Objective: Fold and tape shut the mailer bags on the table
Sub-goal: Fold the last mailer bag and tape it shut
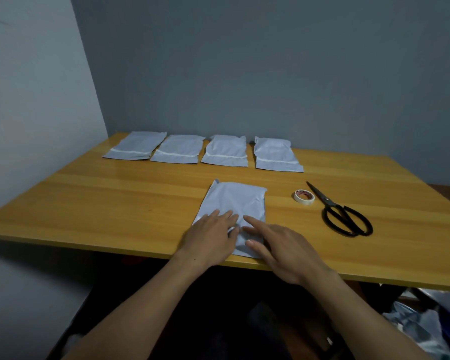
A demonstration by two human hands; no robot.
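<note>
Room: grey-blue walls (pixel 270 74) meet in a corner behind your glossy yellow wooden table (pixel 115 203).
Landmark bag: your pale blue plastic mailer bag (pixel 237 201) lies flat, reaching the table's near edge.
Left hand (pixel 211 240): yours lies flat on the bag's near left part, fingers straight, gripping nothing.
Right hand (pixel 283 253): flat on the bag's near right part, fingers extended, holding nothing.
Tape: a small white tape roll (pixel 304 196) lies right of the bag, apart from it.
Scissors: black metal scissors (pixel 340 214) lie right of the bag, beyond the tape, handles toward you.
Other bags: a row of 4 pale blue mailer bags with white strips (pixel 225 150) lies beyond the bag, well apart.
</note>
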